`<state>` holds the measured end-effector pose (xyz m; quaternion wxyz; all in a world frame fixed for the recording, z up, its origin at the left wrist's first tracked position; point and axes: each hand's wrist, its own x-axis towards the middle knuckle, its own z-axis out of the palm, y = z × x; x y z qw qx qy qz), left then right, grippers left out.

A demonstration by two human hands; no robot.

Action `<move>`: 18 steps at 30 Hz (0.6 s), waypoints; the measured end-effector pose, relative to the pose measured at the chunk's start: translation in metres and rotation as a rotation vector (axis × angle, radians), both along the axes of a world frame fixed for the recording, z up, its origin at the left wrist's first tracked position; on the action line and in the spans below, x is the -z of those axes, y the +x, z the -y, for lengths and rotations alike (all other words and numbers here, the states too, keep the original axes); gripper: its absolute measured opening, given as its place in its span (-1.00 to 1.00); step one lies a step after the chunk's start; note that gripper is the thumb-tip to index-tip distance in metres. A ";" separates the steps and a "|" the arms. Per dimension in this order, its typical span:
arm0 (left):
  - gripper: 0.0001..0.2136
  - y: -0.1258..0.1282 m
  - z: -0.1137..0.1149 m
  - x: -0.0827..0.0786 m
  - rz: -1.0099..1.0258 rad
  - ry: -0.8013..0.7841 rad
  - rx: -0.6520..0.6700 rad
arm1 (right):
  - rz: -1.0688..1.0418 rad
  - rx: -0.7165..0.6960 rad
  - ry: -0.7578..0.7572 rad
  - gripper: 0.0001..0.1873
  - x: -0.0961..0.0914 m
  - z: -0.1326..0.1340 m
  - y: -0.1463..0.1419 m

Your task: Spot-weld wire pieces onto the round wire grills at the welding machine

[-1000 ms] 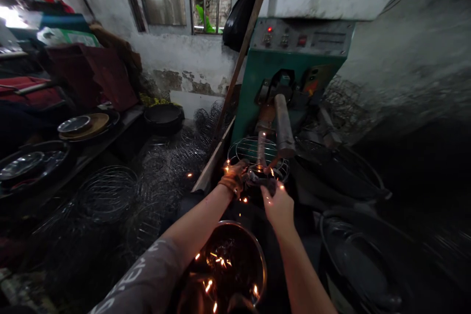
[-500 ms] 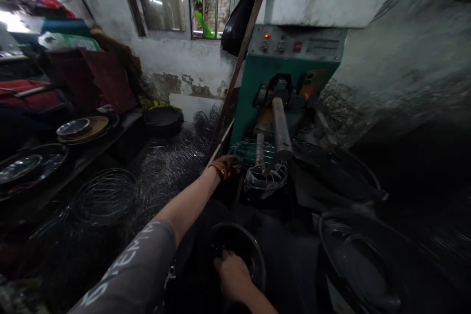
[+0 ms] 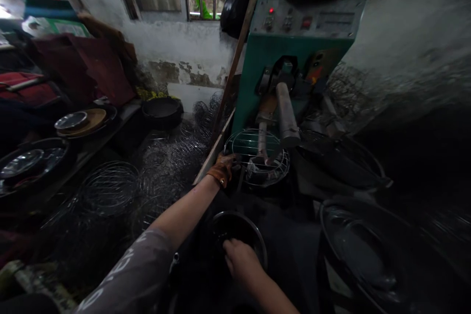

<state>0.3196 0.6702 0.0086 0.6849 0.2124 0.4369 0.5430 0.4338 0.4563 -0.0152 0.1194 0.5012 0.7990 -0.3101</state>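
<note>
My left hand (image 3: 225,167), in an orange-brown work glove, is closed on the near left rim of a round wire rack (image 3: 245,144). The rack lies tilted around the lower arm (image 3: 262,140) of a green spot-welding machine (image 3: 246,73), under its thick upper cylinder (image 3: 288,115). My bare right hand (image 3: 239,257) reaches into a dark round bowl (image 3: 263,245) close to my body. Its fingers are bent together inside the bowl; whatever they hold is too dark to make out.
Several wire racks (image 3: 108,186) and tangled wire pieces lie on the left. Beyond them, a bench (image 3: 127,120) bears pans and trays. A wooden post (image 3: 239,49) leans beside the machine. At the right sits a large dark basin (image 3: 360,250) with a bag-like lining.
The view has shifted, bringing the machine slightly closer. The wire rack in my left hand now shows more plainly around the lower arm. My right hand stays in the bowl, its fingers more bunched.
</note>
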 end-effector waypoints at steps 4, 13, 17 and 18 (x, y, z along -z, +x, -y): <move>-0.64 -0.003 0.002 0.007 0.003 0.005 -0.006 | -0.435 0.302 -0.082 -0.79 -0.008 -0.004 0.024; -0.72 -0.016 0.009 0.023 0.025 0.039 0.052 | -0.526 0.051 -0.409 -0.82 -0.020 -0.003 0.041; -0.69 -0.013 0.006 0.038 0.043 0.070 0.018 | -0.320 -0.218 -0.299 -0.82 -0.016 -0.006 0.026; -0.68 -0.013 0.005 0.041 0.046 0.075 0.008 | -0.318 -0.268 -0.292 -0.84 -0.016 -0.005 0.023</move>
